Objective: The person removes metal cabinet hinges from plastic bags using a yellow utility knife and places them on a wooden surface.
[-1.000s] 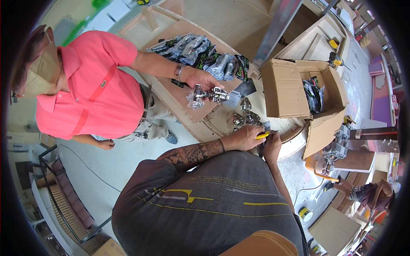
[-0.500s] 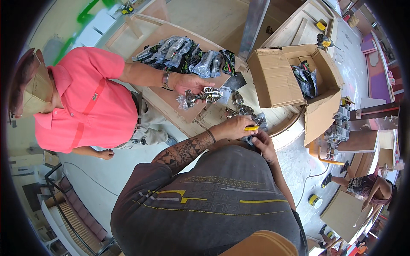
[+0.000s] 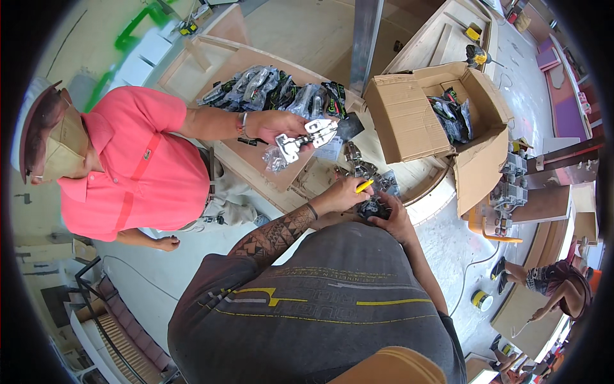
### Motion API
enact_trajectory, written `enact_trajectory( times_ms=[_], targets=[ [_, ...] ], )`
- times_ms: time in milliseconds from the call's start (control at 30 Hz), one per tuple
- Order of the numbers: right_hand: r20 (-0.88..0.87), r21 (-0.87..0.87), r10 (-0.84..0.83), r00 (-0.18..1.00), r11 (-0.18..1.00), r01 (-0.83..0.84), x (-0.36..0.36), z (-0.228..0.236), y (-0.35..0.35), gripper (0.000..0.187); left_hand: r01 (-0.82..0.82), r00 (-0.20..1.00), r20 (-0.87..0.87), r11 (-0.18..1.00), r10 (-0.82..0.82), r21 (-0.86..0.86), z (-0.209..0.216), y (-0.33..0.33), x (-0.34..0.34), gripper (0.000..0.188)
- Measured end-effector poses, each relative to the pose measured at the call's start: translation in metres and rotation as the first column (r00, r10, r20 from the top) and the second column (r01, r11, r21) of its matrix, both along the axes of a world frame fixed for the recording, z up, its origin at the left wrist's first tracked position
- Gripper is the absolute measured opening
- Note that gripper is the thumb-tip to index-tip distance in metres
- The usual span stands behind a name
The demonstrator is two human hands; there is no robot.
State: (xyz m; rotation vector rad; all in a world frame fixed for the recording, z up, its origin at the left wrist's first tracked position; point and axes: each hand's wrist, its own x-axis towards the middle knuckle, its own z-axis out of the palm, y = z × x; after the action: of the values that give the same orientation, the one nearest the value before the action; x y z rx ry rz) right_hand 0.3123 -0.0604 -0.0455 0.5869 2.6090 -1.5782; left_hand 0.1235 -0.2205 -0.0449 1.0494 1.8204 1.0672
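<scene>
Yellow and slim, the cutter [image 3: 364, 185] pinched in the left hand [image 3: 339, 194] lies with its long axis running up toward the right, above a clear bag of metal fittings [image 3: 376, 203] gripped by the right hand [image 3: 391, 216]. The open cardboard box [image 3: 409, 121] holds dark bagged fittings [image 3: 453, 118].

co-worker's hand [image 3: 272, 125] lifted metal hinges [image 3: 306, 137] higher, clear of bench. left hand [image 3: 339, 194] with yellow cutter [image 3: 364, 185] shifted onto packet [image 3: 377, 203] beside right hand [image 3: 391, 216].
</scene>
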Motion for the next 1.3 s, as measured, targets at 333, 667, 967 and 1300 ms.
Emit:
enact_trajectory(
  times_ms=[333, 667, 967, 1300],
  targets=[
    [-0.088, 0.334, 0.090, 0.992, 0.941, -0.056, 0.007, -0.019, 0.009, 0.032, 0.090, 0.979, -0.181, 0.996, -0.091, -0.016, -0.020, -0.013, 0.014, 0.036],
    [-0.378, 0.308, -0.104, 0.920, 0.923, 0.231, 0.005, 0.013, 0.017, 0.019, -0.124, 0.987, 0.095, 0.991, 0.129, -0.059, 0.002, 0.010, 0.015, 0.039],
    [-0.090, -0.559, -0.692, 0.716, 0.630, 0.539, 0.016, -0.013, 0.024, 0.025, -0.238, 0.964, 0.115, 0.971, 0.240, -0.030, 0.029, 0.016, 0.003, 0.026],
    [-0.295, -0.210, -0.738, 0.607, 0.670, 0.713, 0.057, -0.046, 0.075, 0.013, -0.486, 0.857, 0.257, 0.867, 0.446, 0.114, 0.024, 0.010, -0.006, 0.026]
  ],
)
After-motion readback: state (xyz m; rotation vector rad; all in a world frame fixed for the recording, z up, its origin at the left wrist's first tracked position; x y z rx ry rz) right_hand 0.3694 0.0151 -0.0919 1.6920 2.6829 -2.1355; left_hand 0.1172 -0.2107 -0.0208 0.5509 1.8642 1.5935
